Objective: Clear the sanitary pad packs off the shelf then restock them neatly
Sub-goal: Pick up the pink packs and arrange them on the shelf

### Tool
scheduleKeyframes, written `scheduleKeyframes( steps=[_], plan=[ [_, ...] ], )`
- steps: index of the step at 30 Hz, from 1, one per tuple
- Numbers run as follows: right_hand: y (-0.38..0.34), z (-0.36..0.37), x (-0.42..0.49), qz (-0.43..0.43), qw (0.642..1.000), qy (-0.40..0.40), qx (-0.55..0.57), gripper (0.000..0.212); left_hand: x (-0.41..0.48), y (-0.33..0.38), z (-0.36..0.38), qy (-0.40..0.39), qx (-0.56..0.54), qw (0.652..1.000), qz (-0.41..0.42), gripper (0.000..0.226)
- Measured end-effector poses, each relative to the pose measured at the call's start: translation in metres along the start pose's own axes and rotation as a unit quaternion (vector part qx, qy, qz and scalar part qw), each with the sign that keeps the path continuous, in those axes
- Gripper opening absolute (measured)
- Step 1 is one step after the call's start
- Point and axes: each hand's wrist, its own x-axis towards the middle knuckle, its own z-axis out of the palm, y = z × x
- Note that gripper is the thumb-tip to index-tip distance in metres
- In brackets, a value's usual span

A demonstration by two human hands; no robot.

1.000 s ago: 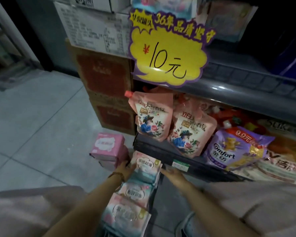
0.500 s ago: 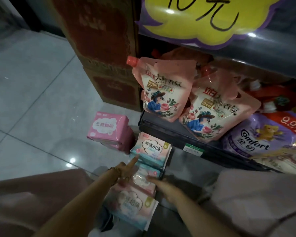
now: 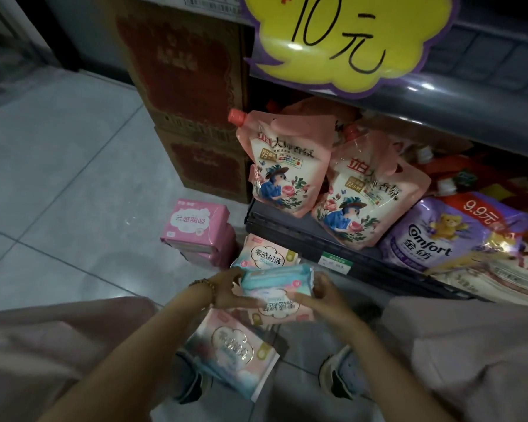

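The pale tiled floor (image 3: 58, 178) spreads out left of the grip. Up and left of the grip, stacked brown cardboard boxes (image 3: 189, 86) stand against the end of the shelf unit. High above and beyond the grip, a grey shelf (image 3: 470, 95) carries a yellow price sign (image 3: 348, 41) on its front edge. On the dark lower ledge (image 3: 287, 229), just beyond and right of the grip, a purple Comfort bag (image 3: 439, 236) lies furthest right, and two pink spouted pouches (image 3: 287, 166) lean side by side closer in.

Left of the grip, a short stack of pink packs (image 3: 195, 229) sits on the floor. Just beyond the grip, a pad pack (image 3: 267, 254) stands against the ledge front, label facing out. Nearer the person than the grip, another pad pack (image 3: 232, 351) lies face up on the floor.

The held pack (image 3: 276, 284) sits between both hands above the floor, teal end upward, its print upside down; it is blurred, and it may be two packs pressed together. The left hand (image 3: 226, 290) clasps its left edge with curled fingers, and the right hand (image 3: 323, 295) curls round its right edge. A beaded bracelet (image 3: 205, 284) circles the left wrist.
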Motion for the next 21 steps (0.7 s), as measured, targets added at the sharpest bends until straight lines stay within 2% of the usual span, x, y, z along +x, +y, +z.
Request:
scheduleKeyframes(
  steps=[1, 3, 5, 6, 8, 9, 11, 13, 14, 15, 16, 18, 19, 21],
  plan=[
    [-0.013, -0.002, -0.003, -0.016, 1.000, -0.014, 0.003, 0.049, 0.000, 0.003, -0.003, 0.009, -0.015, 1.000, 0.000, 0.073],
    [-0.035, -0.005, -0.007, -0.051, 0.999, -0.017, -0.001, 0.046, -0.003, 0.014, -0.006, 0.019, -0.148, 0.989, 0.005, 0.056],
    [-0.050, -0.003, -0.010, -0.090, 0.995, 0.022, 0.041, 0.039, -0.006, 0.026, -0.004, 0.026, -0.271, 0.962, 0.030, 0.052],
    [-0.054, -0.003, -0.011, -0.101, 0.990, 0.050, 0.088, 0.037, -0.006, 0.030, -0.001, 0.033, -0.299, 0.953, 0.034, 0.047],
    [-0.050, 0.000, -0.009, -0.077, 0.979, 0.077, 0.174, 0.045, -0.005, 0.035, 0.007, 0.065, -0.372, 0.925, 0.034, 0.033],
    [-0.044, 0.004, -0.007, -0.051, 0.979, 0.073, 0.182, 0.053, -0.006, 0.040, 0.010, 0.069, -0.408, 0.910, 0.029, 0.031],
    [-0.028, 0.017, -0.003, -0.008, 0.987, 0.046, 0.155, 0.064, -0.005, 0.045, 0.018, 0.048, -0.411, 0.910, 0.016, 0.032],
    [-0.019, 0.023, 0.004, 0.017, 0.986, 0.054, 0.156, 0.059, -0.004, 0.045, 0.019, -0.011, -0.312, 0.950, -0.003, 0.033],
    [-0.018, 0.022, 0.008, 0.021, 0.985, 0.070, 0.154, 0.054, -0.003, 0.042, 0.017, -0.018, -0.287, 0.958, -0.009, 0.041],
    [-0.017, 0.019, 0.014, 0.019, 0.987, 0.085, 0.133, 0.048, 0.001, 0.036, 0.014, 0.005, -0.291, 0.957, -0.011, 0.054],
    [-0.017, 0.016, 0.018, 0.016, 0.990, 0.090, 0.103, 0.044, 0.004, 0.031, 0.010, 0.060, -0.320, 0.946, -0.015, 0.061],
    [-0.016, 0.010, 0.031, 0.014, 0.995, 0.075, 0.058, 0.036, 0.005, 0.029, 0.002, 0.203, -0.365, 0.909, 0.004, 0.048],
    [-0.016, 0.008, 0.035, 0.016, 0.997, 0.061, 0.046, 0.033, 0.006, 0.030, -0.001, 0.230, -0.360, 0.904, 0.013, 0.043],
    [-0.014, 0.011, 0.044, 0.012, 0.998, 0.055, 0.036, 0.033, 0.010, 0.034, -0.001, 0.210, -0.316, 0.925, 0.020, 0.042]
  ],
)
